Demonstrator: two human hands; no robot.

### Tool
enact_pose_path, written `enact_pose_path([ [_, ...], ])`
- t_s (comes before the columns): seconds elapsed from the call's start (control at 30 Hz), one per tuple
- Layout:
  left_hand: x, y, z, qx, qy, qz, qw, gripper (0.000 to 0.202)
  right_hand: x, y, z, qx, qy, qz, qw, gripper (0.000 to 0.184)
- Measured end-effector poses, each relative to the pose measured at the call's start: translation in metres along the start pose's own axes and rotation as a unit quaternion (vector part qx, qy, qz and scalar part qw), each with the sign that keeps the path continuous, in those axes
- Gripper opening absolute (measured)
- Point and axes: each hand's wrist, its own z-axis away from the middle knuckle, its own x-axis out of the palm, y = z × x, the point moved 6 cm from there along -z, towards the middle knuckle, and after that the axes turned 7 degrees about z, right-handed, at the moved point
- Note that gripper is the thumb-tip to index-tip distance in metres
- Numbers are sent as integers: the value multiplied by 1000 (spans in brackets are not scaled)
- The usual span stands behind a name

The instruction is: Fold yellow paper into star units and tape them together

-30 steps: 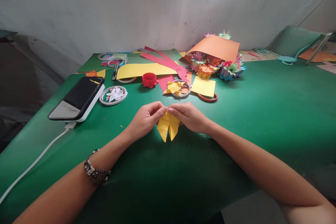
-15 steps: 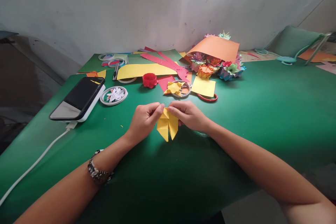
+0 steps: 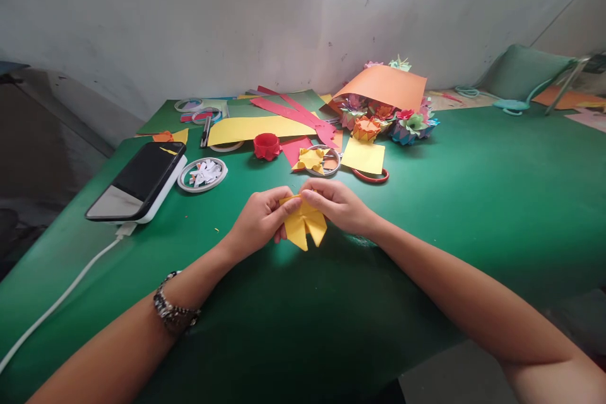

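A folded yellow paper piece with two pointed flaps is held just above the green table, near its middle. My left hand pinches its upper left edge with fingers closed. My right hand pinches the upper right edge, fingers curled over the top fold. The two hands nearly touch above the paper. A beaded bracelet sits on my left wrist.
A phone on a white power bank with a white cable lies at the left. Behind the hands are a tape ring with paper scraps, a red paper cup, a yellow square, coloured strips, and paper flowers under an orange sheet.
The yellow piece has been lifted slightly and turned, its flaps now spread wider. Both hands have shifted a little away from me and kept their pinch.
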Motion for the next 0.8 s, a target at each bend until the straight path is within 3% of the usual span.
enact_pose_path([
  [0.13, -6, 1, -1, 0, 53, 46, 998, 29, -1, 1, 0, -4, -17, -96, 995, 19],
  [0.23, -9, 2, -2, 4, 64, 40, 997, 28, -1, 0, 0, -31, -18, -103, 994, 21],
  [0.47, -1, -2, -2, -36, -20, 31, 999, 28, -1, -1, 0, -29, -27, -90, 995, 22],
  [0.67, -9, 0, -2, -24, 51, 89, 994, 33, -7, -7, 1, -75, -46, -156, 984, 37],
  [0.8, -9, 1, -1, -22, 60, 100, 993, 33, -2, -4, 0, -67, -63, -178, 980, 37],
])
